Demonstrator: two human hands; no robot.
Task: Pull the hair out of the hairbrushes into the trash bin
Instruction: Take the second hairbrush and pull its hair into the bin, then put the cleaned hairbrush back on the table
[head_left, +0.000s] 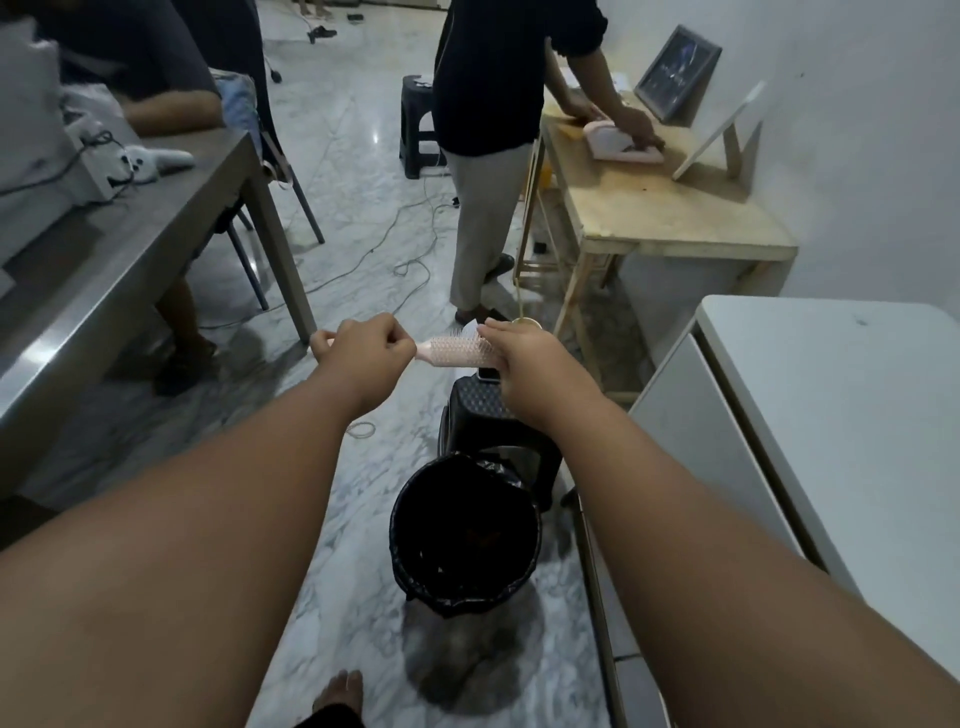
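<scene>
Frame ctr: left hand (363, 345) fisted on pink hairbrush (457, 349) handle, right hand (519, 348) fingers pinched at bristles w/ whitish bit; advise pulling along bristles, releasing over bin (465, 530) below.

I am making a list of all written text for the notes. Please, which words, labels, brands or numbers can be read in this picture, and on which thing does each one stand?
No text can be read.
Brush: no mark visible.
Bin: plain black liner, no label.
Frame on the wooden table: dark picture, too blurred to tell if it has writing.
White box on the grey table: dark marks, too small to read.
</scene>
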